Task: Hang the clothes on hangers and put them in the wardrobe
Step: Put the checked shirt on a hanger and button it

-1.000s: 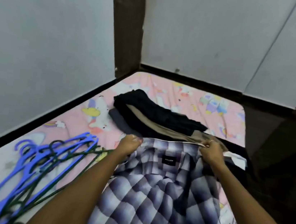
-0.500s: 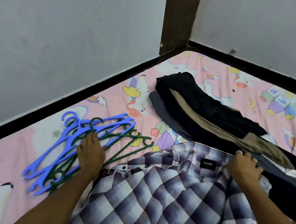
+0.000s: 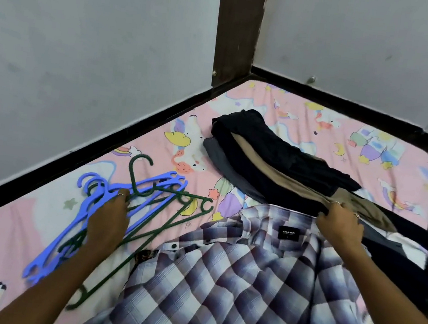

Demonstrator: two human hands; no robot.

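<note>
Checked shirt spread on the bed, collar away. Soft, light, floppy (best taken at collar or shoulders). Right hand pinching the collar edge. Left hand curled on a green hanger among tangled, stiff, light hangers.
</note>
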